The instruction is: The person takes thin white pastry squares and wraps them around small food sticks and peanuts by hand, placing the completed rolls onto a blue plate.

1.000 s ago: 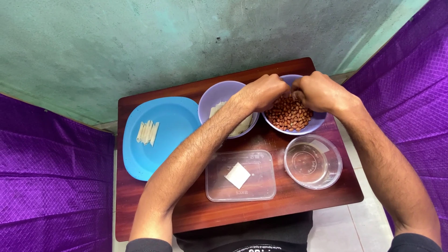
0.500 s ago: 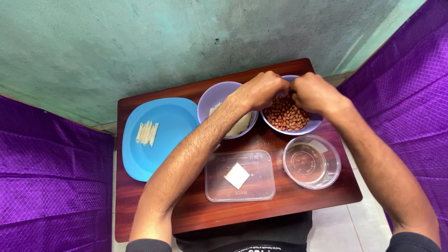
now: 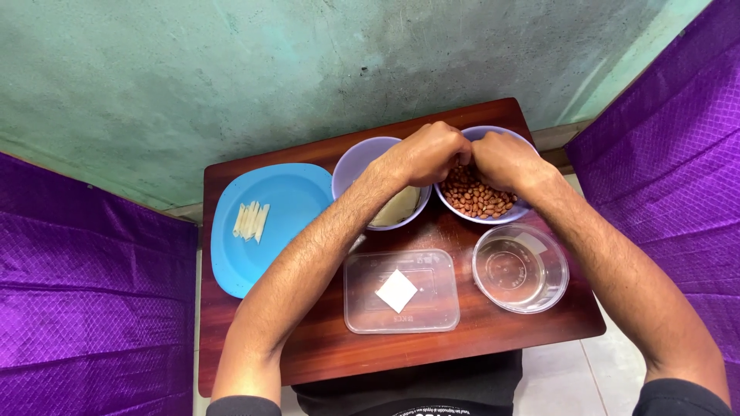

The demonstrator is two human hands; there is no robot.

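Both hands meet over the bowl of peanuts [image 3: 479, 202] at the table's far edge. The left hand [image 3: 428, 152] and right hand [image 3: 499, 160] are curled, fingertips touching; whether they pinch a nut I cannot tell.

One wooden desk [image 3: 324, 354] carries everything. On it stand two lilac bowls [image 3: 362, 166], side by side at its far edge, one blue plate [image 3: 285, 208] at its left, one clear rectangular tub [image 3: 401, 291] and one clear round tub [image 3: 520, 268] along its near edge. The plate bears about five pale sticks [image 3: 250, 221], hard to count exactly. Two hands [image 3: 432, 152] meet over the bowls.
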